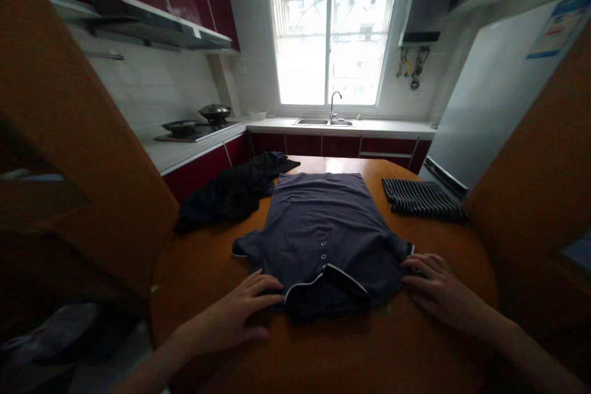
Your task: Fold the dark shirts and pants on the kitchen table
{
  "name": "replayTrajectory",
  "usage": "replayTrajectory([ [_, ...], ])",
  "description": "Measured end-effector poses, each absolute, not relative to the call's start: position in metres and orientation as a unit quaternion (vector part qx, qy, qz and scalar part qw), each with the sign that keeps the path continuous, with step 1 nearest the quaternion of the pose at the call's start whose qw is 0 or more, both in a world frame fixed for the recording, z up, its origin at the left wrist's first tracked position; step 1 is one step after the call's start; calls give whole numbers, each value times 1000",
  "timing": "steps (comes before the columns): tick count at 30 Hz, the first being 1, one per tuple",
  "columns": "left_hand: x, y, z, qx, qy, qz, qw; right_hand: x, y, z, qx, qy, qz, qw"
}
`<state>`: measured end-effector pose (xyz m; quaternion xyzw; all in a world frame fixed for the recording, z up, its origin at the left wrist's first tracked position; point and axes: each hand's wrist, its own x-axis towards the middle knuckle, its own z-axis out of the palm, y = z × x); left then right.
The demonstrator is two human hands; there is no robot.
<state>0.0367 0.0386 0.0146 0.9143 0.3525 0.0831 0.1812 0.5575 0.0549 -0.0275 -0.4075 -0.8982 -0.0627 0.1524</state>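
Observation:
A dark grey-blue polo shirt (318,215) lies spread flat on the wooden table (323,351), its collar towards me and its hem at the far side. White piping edges the collar and sleeve cuffs, and the button placket faces up. At the shirt's left shoulder area, beside the collar, rests my left hand (240,308), fingers stretched out and thumb apart. My right hand (438,286) lies over the edge of the right sleeve with its fingers extended. Neither hand grips the cloth visibly.
A heap of dark clothes (235,188) lies at the table's back left. On the right is a folded black-and-white striped garment (422,199). Beyond stand a counter with a sink (318,122), a stove with pans (215,112), and a fridge (484,86).

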Motion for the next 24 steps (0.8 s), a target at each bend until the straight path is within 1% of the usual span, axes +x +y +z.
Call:
replayTrajectory([
  [3, 52, 34, -8, 917, 363, 147, 72, 573, 61, -39, -427, -879, -133, 167],
  [6, 66, 43, -12, 921, 354, 158, 28, 581, 74, -37, -468, -853, -148, 175],
  [8, 69, 47, -6, 916, 351, 188, 44, 588, 80, -29, -502, -835, -114, 195],
  [11, 65, 42, 6, 894, 357, 252, 103, 607, 84, -15, -572, -771, -50, 275],
  [12, 63, 38, 9, 890, 355, 257, 128, 614, 85, -13, -594, -749, -34, 293],
  [13, 61, 34, 11, 892, 347, 245, 156, 622, 85, -12, -615, -731, -20, 293],
  [14, 59, 30, 12, 898, 333, 218, 187, 627, 84, -13, -640, -719, -5, 273],
  [16, 55, 24, 13, 905, 308, 161, 244, 631, 80, -19, -697, -691, 13, 194],
  [18, 46, 25, 11, 897, 321, 170, 250, 620, 71, -24, -737, -661, -16, 142],
  [19, 40, 29, 9, 887, 347, 203, 227, 608, 65, -25, -736, -660, -42, 143],
  [21, 22, 41, 5, 861, 409, 263, 151, 575, 48, -24, -680, -705, -81, 184],
  [22, 12, 49, 2, 853, 431, 270, 116, 555, 37, -21, -633, -744, -69, 204],
  [24, -7, 65, -5, 850, 455, 252, 82, 513, 14, -16, -543, -813, -10, 210],
])
